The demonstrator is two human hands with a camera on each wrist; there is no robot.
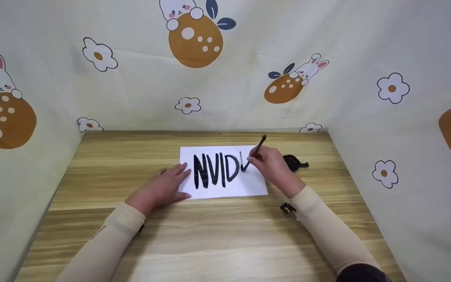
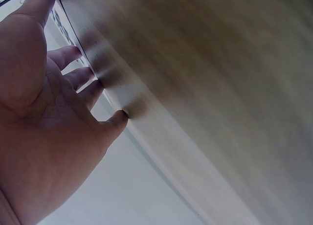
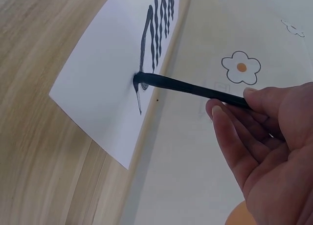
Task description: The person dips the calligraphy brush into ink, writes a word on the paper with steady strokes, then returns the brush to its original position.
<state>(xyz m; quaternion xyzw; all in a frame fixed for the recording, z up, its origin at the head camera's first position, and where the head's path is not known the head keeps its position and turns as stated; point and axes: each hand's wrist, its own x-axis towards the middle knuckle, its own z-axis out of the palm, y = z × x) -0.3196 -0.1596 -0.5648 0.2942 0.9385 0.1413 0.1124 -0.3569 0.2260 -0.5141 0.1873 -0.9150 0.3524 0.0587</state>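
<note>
A white sheet of paper point(image 1: 251, 186) lies on the wooden table, bearing thick black brushed letters point(image 1: 210, 171) that read NVID, then a V-like stroke. My right hand point(image 1: 274, 166) pinches a slim black paintbrush point(image 1: 258, 145) over the sheet's right part. In the right wrist view, the tip of the brush point(image 3: 190, 88) bends against the paper point(image 3: 95, 83), touching the wet-looking stroke. Spread fingers of my left hand point(image 1: 161, 186) rest on the paper's left edge. The left wrist view shows that hand point(image 2: 49, 122) from the palm side, fingers extended.
Just right of my right hand sits a round black dish point(image 1: 291, 162) with a short stub, partly hidden by the hand. A small black clip-like piece point(image 1: 287, 208) shows beside the right sleeve. Patterned cloth walls point(image 1: 241, 86) enclose the table point(image 1: 217, 235) at the back and sides.
</note>
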